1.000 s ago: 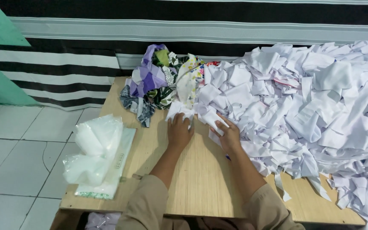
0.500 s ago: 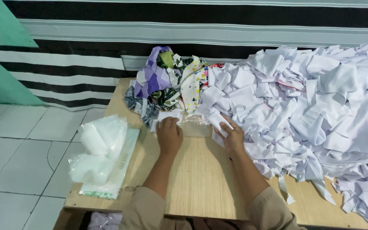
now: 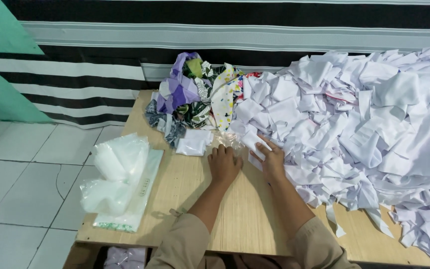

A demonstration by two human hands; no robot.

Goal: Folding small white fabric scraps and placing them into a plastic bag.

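My left hand point(image 3: 223, 163) lies flat on the wooden table point(image 3: 235, 219), its fingertips at a crinkled bit of clear plastic point(image 3: 231, 141). A small folded white cloth point(image 3: 192, 142) sits just to its left, apart from the hand. My right hand point(image 3: 270, 158) rests on a white cloth piece point(image 3: 253, 147) at the edge of the big heap of white fabric pieces point(image 3: 369, 124) and holds it down with its fingers.
A bundle of purple, green and patterned cloth scraps point(image 3: 192, 97) lies at the table's back. A stack of clear plastic bags point(image 3: 120, 179) sits on the table's left edge. Tiled floor point(image 3: 31, 169) lies to the left, a striped wall point(image 3: 100, 74) behind.
The left hand has let go of the small folded white cloth, which now lies near the coloured scraps, and has moved right toward the right hand. The right hand stays on its white piece.
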